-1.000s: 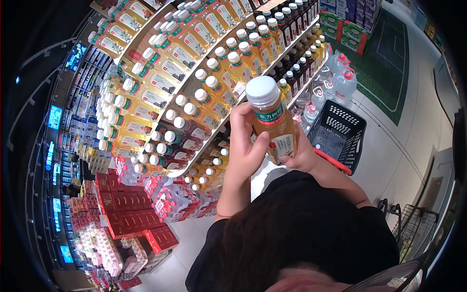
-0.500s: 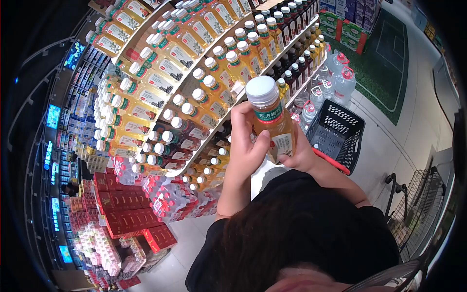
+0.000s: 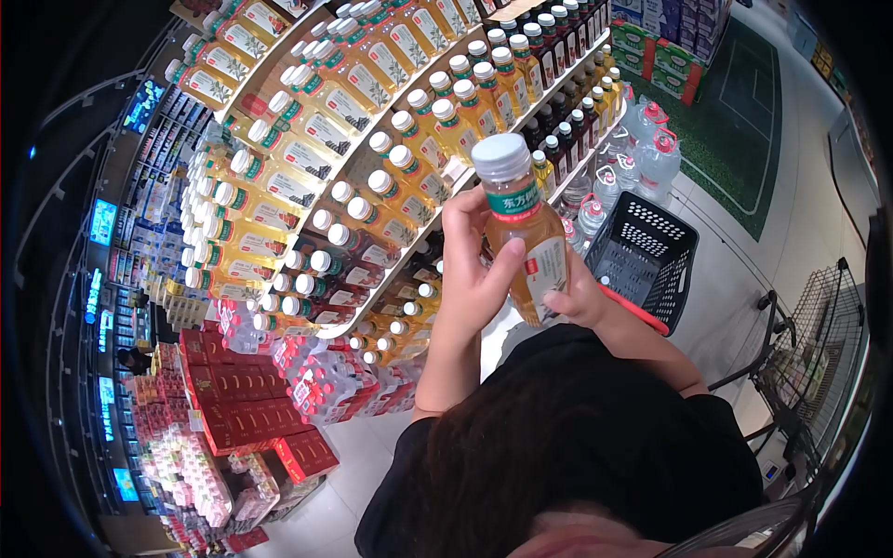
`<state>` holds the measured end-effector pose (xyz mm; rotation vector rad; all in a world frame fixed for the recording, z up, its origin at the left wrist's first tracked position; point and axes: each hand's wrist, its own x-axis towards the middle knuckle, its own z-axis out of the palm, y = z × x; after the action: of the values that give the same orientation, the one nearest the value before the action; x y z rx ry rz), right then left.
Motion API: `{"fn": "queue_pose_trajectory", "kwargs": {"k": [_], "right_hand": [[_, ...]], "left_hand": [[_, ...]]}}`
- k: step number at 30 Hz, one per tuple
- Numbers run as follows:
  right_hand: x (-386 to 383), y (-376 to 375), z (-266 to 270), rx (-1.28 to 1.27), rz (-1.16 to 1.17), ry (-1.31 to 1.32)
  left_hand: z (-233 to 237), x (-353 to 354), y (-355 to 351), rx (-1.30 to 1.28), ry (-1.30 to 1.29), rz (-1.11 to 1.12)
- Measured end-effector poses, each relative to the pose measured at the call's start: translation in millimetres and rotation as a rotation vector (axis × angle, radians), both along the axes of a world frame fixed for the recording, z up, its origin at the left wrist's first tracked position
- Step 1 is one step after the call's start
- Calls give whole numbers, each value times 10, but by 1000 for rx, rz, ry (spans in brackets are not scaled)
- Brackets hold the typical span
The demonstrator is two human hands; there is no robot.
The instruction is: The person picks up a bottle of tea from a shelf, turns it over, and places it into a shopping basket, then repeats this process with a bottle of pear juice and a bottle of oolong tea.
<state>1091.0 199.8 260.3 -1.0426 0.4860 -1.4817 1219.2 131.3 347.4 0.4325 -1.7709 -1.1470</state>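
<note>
Between my two hands is a tea bottle (image 3: pixel 521 219) with a white cap, a green neck label and amber liquid. My left hand (image 3: pixel 474 265) wraps its left side, with the thumb across the front. Around the lower right side, my right hand (image 3: pixel 581 296) has its thumb near the base. The bottle tilts, cap up and away from me, and its pale lower label partly shows. Behind it, rows of similar bottles (image 3: pixel 400 158) fill the curved shelf (image 3: pixel 367 302).
A black basket (image 3: pixel 693 223) with a red handle (image 3: pixel 637 312) is beside my right forearm. Large water jugs (image 3: pixel 659 158) stand past it. A wire shopping cart (image 3: pixel 819 325) is at the right. Red boxes (image 3: pixel 237 381) and wrapped bottle packs (image 3: pixel 321 377) are stacked lower left.
The bottle has turned in my hands, so more of its pale label shows. My right thumb has shifted slightly. The shopping cart at the right has come further into view.
</note>
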Motion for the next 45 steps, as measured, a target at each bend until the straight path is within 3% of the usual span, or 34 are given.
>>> {"fn": "queue_pose_trajectory", "kwargs": {"k": [4, 8, 11, 18, 21, 24, 27, 31, 45], "right_hand": [[-19, 112, 7, 242, 317, -310], [-77, -12, 42, 37, 793, -739], [-22, -82, -38, -79, 1066, -897], [26, -44, -58, -157, 1175, -1022], [-52, 10, -86, -22, 1019, -859], [-181, -80, -137, 114, 780, -523], [-121, 48, -116, 232, 457, -530], [-165, 49, -2, 69, 272, -165], [-61, 152, 65, 146, 143, -245]], "left_hand": [[-49, -2, -107, 174, 168, -220], [-81, -77, -104, 258, 149, -281], [-128, -120, -73, 372, 141, -432], [-190, -182, -34, 512, 106, -433], [-122, -205, -22, 524, 142, -329], [-143, -163, -103, 489, 167, -216], [-41, -147, -122, 426, 125, -138], [-123, -139, -183, 417, 99, -102], [-158, -161, -87, 392, 17, -81]]}}
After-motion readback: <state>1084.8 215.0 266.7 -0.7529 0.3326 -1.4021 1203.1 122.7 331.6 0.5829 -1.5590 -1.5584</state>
